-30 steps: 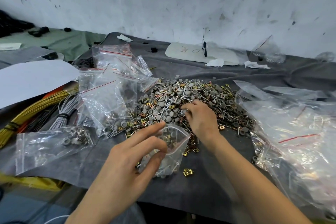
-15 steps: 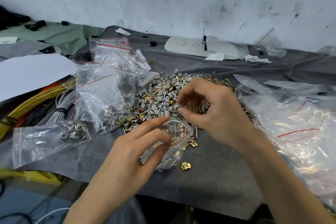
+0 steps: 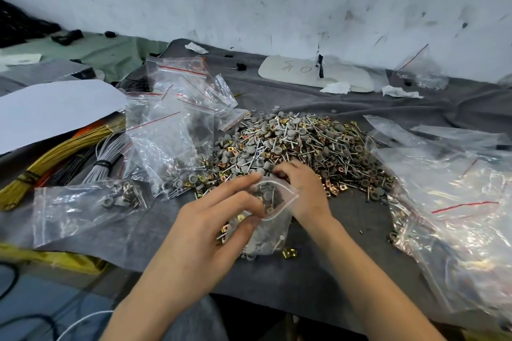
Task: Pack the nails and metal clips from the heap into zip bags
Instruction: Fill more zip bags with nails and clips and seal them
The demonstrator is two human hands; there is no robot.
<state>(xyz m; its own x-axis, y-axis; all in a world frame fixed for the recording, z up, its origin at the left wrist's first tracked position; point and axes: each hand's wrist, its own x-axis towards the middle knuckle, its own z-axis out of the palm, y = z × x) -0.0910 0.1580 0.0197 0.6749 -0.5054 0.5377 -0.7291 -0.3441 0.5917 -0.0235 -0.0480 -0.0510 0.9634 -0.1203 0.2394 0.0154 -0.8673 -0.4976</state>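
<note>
The heap of nails and metal clips [image 3: 302, 144], grey-capped nails mixed with brass clips, lies mid-table on the grey cloth [image 3: 346, 263]. My left hand [image 3: 221, 221] pinches the rim of a small zip bag [image 3: 273, 219] and holds its mouth open; the bag holds several pieces. Just behind the bag, my right hand [image 3: 304, 191] has its fingers curled into the heap's near edge and pinches at pieces there. Its thumb is hidden by the bag. One loose clip [image 3: 289, 252] lies below the bag.
A filled zip bag [image 3: 88, 205] lies at left and a stack of zip bags [image 3: 171, 124] left of the heap. Large crumpled plastic bags [image 3: 448, 202] cover the right side. Wire bundles [image 3: 55, 158] and white paper [image 3: 50, 108] sit far left; a wall stands behind.
My right hand, raised over the bag's mouth half a second ago, has dropped back to the heap's near edge. My left hand keeps the bag in place.
</note>
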